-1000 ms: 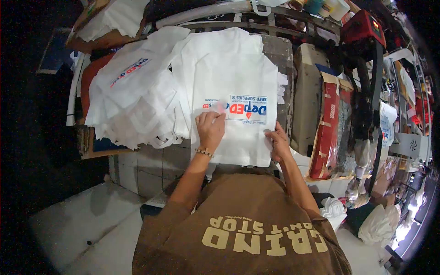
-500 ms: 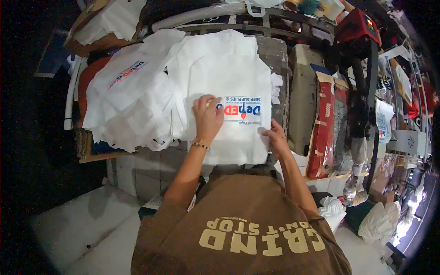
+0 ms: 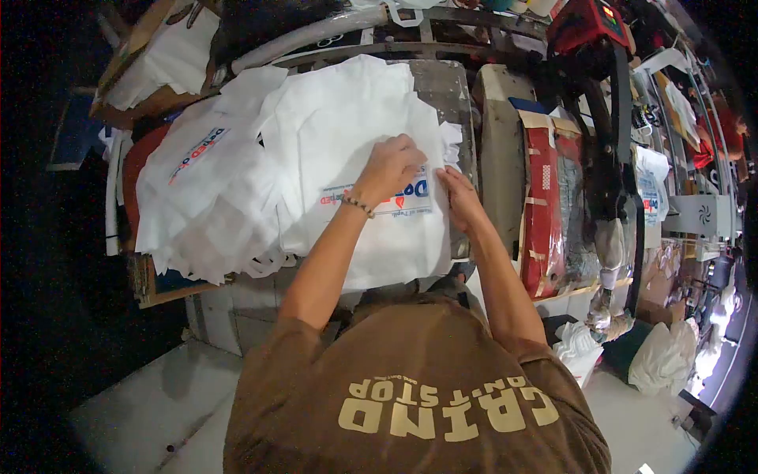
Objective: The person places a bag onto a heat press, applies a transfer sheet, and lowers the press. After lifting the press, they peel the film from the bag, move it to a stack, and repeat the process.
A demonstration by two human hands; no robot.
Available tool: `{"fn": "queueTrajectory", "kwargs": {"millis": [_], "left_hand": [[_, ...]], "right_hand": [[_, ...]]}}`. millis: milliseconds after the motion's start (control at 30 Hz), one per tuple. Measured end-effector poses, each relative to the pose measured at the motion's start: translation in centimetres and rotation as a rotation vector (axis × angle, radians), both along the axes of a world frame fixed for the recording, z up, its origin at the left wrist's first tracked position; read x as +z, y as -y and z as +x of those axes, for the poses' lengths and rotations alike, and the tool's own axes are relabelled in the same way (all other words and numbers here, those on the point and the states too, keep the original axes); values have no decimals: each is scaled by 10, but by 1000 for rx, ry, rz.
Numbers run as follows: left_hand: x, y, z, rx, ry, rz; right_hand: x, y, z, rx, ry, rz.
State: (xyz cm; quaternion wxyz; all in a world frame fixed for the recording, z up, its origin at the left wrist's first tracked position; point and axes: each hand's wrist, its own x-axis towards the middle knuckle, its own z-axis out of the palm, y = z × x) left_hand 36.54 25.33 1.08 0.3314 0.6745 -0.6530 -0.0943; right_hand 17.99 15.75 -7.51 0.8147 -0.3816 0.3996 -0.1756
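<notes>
And we're in a busy room here: pale floor at lower left, with darkness beyond it. Metal rails cross behind the grey worktop. Over on the right, a red unit shows a glowing display, metal racks crowd the edge, and bright white light glares low down

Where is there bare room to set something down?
The beige block's top looks bare between the grey board and red package; so does the pale surface left of the brown shirt. Crowded: the white bags by the left hand and right hand.
</notes>
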Motion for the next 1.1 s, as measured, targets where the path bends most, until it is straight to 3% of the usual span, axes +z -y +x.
{"fn": "queueTrajectory", "kwargs": {"millis": [133,233,367,433,567,733,1100], "left_hand": [[-2,-22,-13,61,118,-231],[-11,-47,-27,136,178,-308],[-15,-69,-35,235,232,-352],[-16,-80,-36,260,240,-360],[-19,-96,-33,262,260,-294],[-14,-111,-31,239,258,-336],[-13,-136,-28,185,142,-238]], "right_hand": [[14,-5,2,-29,-80,-48],[98,-16,0,78,-127,-57],[77,-12,0,99,-102,-64],[46,-10,2,27,77,37],[51,-12,3,-2,84,64],[-4,-3,3,-60,-5,5],[38,-7,3,-14,54,39]]}}
